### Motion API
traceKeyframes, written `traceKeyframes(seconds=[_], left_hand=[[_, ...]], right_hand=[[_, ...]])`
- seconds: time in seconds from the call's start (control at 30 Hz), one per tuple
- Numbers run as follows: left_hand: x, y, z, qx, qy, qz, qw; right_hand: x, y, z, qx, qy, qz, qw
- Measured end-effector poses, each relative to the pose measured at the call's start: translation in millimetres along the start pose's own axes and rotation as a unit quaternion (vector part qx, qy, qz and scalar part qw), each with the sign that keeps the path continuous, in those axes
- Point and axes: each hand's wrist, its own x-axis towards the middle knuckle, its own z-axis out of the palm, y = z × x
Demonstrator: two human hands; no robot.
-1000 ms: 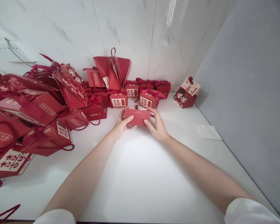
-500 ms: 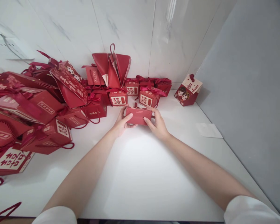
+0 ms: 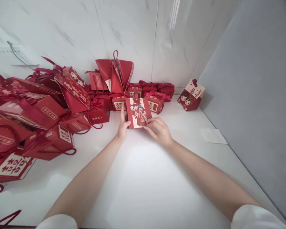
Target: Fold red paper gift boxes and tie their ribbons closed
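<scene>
Both my hands hold a small red gift box (image 3: 138, 112) with a picture of a bride and groom on its front face, standing upright on the white table (image 3: 143, 178). My left hand (image 3: 122, 126) presses along the box's left side with fingers stretched upward. My right hand (image 3: 158, 129) grips its lower right corner. Behind the box stand a row of small red ribboned boxes (image 3: 157, 101) and an open red bag (image 3: 115, 73) against the wall.
A heap of larger red gift bags and boxes (image 3: 35, 117) fills the left side of the table. A single red box with a cartoon couple (image 3: 191, 95) sits in the back right corner. A white paper slip (image 3: 213, 135) lies near the grey right wall.
The red box was held lying low with its plain red face toward me. Now it stands upright with the pictured face toward me, and my left hand has shifted to its left side.
</scene>
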Motion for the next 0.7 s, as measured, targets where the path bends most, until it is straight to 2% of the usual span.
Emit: traceKeyframes(seconds=[0.1, 0.2, 0.27, 0.33, 0.43, 0.5, 0.6, 0.7], left_hand=[[-2.1, 3.6, -6.1, 0.01, 0.002, 0.057, 0.998], [-3.1, 5.6, -8.2, 0.031, 0.01, 0.047, 0.998], [-2.1, 5.0, -9.5, 0.061, 0.013, 0.018, 0.998], [0.1, 3.5, -12.7, 0.113, 0.006, -0.029, 0.993], [2.7, 2.4, -21.3, 0.159, -0.045, -0.097, 0.982], [1.6, 3.4, -27.2, 0.169, -0.073, -0.113, 0.976], [-4.3, 6.1, -31.9, 0.205, -0.085, -0.103, 0.97], [-10.9, 7.7, -30.7, 0.218, -0.1, -0.098, 0.966]], right_hand=[[2.5, -1.5, -2.5, 0.002, 0.058, 0.024, 0.998], [5.3, 1.0, -4.3, 0.014, 0.118, 0.078, 0.99], [6.5, 3.4, -3.7, 0.051, 0.095, 0.101, 0.989], [6.4, 5.1, -0.9, 0.109, 0.027, 0.126, 0.986], [4.2, 6.1, 4.5, 0.169, -0.046, 0.17, 0.97], [2.8, 6.3, 5.5, 0.185, -0.064, 0.184, 0.963], [6.5, 3.2, -0.8, 0.208, -0.086, 0.172, 0.959], [24.8, -11.2, -15.1, 0.185, -0.065, 0.139, 0.971]])
